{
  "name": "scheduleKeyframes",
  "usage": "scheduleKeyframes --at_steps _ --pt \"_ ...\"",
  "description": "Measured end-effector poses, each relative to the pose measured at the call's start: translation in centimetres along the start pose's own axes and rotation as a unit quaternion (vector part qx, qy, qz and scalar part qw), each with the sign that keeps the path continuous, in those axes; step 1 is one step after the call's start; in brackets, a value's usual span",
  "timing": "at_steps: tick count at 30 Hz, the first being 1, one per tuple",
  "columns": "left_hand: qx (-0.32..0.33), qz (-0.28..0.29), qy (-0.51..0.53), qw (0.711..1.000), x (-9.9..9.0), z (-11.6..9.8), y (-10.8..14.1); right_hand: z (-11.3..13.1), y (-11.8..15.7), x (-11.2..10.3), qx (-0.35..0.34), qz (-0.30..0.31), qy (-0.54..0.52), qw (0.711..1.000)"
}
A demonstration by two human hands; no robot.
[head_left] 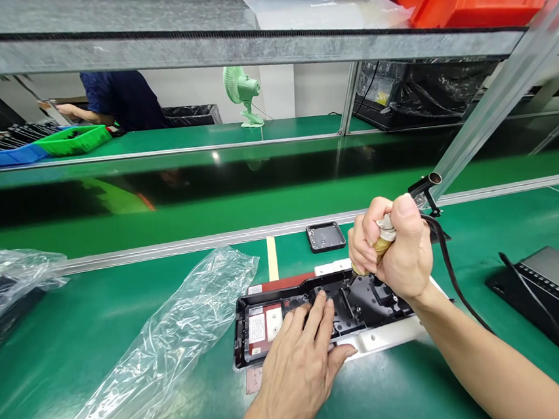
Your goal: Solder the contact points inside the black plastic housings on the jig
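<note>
A long black plastic housing [364, 316] lies open side up on a white and reddish-brown fixture [391, 337]. My left hand [301, 359] is spread flat over its middle and near edge, fingers apart. In my right hand [401, 244] is a screwdriver with a yellowish handle [382, 244], held in a fist with the thumb on top. The tool slants down to the left, its thin tip inside the housing near the far wall. Whether the tip sits on a screw is too small to tell. Behind the housing stands a small black tray [325, 236] with tiny bright pieces.
Crumpled clear plastic bag [172, 332] lies left of the housing; another wrapped black part [5, 295] is farther left. At right are a black and grey panel [555, 301] and a dark cable [451, 272]. A metal shelf [224, 47] crosses overhead. Beyond, a person [120, 99] works near a green fan [243, 94].
</note>
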State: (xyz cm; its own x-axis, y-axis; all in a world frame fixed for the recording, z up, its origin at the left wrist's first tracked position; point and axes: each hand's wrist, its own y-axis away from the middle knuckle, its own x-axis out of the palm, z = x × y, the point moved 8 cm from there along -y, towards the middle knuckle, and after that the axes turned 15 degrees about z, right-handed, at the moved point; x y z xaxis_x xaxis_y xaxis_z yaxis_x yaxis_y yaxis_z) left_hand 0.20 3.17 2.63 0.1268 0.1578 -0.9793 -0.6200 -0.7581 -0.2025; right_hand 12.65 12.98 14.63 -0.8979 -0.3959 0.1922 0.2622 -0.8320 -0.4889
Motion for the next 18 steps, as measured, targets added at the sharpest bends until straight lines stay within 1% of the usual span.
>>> scheduleKeyframes --at_steps 12,18 --pt "0.009 -0.001 0.000 1.000 -0.25 -0.09 -0.07 -0.04 0.07 -0.42 -0.004 -0.026 0.019 0.999" --pt "0.009 -0.002 0.000 1.000 -0.38 -0.08 -0.17 -0.05 0.09 -0.33 -0.013 -0.022 0.028 0.999"
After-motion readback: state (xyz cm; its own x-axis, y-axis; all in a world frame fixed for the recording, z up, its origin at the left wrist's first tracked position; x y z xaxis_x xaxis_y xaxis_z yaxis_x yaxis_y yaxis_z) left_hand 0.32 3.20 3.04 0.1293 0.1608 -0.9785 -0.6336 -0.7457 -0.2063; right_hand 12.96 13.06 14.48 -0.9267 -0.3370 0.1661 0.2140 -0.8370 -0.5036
